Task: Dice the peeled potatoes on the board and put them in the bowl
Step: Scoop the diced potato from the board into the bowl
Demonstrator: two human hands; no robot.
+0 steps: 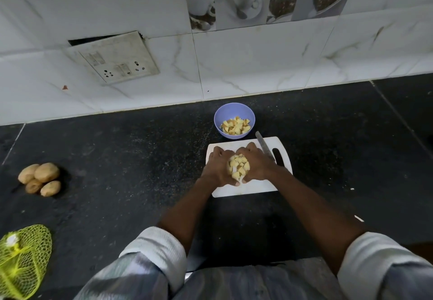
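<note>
A heap of yellow diced potato [238,166] is cupped between my left hand [218,167] and my right hand [256,163], over the middle of the white cutting board [257,188]. Both hands curl around the pieces from either side. A knife [263,146] lies on the board's right part, blade pointing toward the wall, its dark handle beside my right wrist. Just behind the board stands a lilac bowl [234,111] holding several potato cubes [235,125].
Several unpeeled potatoes [39,179] lie on the black counter far left. A yellow-green net bag [22,256] sits at the lower left. A tiled wall with a socket plate [114,58] runs behind the counter.
</note>
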